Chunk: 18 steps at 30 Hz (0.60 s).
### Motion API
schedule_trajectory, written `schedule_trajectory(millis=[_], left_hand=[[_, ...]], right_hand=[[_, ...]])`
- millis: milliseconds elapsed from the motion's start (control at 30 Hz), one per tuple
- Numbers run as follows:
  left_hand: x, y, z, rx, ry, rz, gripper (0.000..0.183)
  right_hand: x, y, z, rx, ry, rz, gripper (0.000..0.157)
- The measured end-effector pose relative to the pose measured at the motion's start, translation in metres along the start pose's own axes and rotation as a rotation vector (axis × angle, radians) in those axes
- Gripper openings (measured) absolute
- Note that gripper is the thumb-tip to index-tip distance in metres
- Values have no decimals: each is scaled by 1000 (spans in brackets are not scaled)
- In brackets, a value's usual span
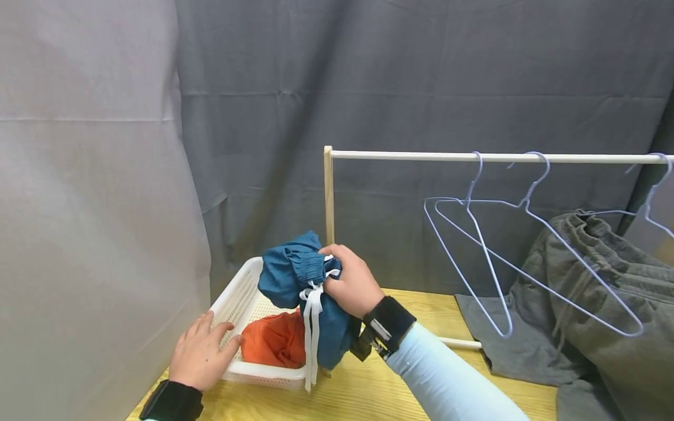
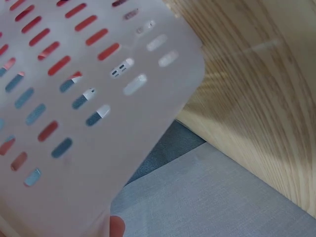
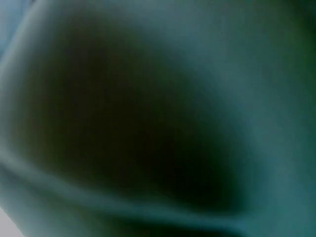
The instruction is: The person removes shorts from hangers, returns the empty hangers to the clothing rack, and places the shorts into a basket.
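Blue drawstring pants (image 1: 286,269) hang bunched from my right hand (image 1: 354,282), which grips them by the gathered waistband. A white drawstring (image 1: 312,327) dangles down their front, past the rim of a white plastic basket (image 1: 274,374). My left hand (image 1: 198,354) rests at the basket's near left corner, fingers loosely extended, thumb over the rim. From the left wrist, the slotted basket wall (image 2: 148,103) shows close up with one fingertip (image 2: 117,226) at its edge. An orange cloth (image 1: 275,339) lies inside the basket. Blurred blue-green fabric (image 3: 212,123) fills the right wrist view.
A rack with a white rail (image 1: 400,155) and wooden post (image 1: 329,199) stands behind the basket. Lilac hangers (image 1: 495,292) hang from it, and grey pants (image 1: 590,298) lie at the right. A pale curtain (image 1: 95,204) borders the wooden table (image 1: 379,386) on the left.
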<state>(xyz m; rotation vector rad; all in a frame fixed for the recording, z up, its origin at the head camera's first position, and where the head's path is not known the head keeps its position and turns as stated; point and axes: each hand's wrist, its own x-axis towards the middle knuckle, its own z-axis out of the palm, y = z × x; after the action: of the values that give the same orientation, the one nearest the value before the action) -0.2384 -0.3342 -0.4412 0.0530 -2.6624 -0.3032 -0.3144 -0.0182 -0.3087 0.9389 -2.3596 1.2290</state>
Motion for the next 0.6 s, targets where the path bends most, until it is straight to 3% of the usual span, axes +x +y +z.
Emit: schedule_trajectory(millis=[167, 600], left_hand=[[-1, -2, 3, 2, 9, 2, 42], [0, 1, -3, -1, -50, -16, 44]], right_hand=[[13, -6, 0, 11, 28, -25, 42], [44, -24, 8, 39, 90, -68, 39]])
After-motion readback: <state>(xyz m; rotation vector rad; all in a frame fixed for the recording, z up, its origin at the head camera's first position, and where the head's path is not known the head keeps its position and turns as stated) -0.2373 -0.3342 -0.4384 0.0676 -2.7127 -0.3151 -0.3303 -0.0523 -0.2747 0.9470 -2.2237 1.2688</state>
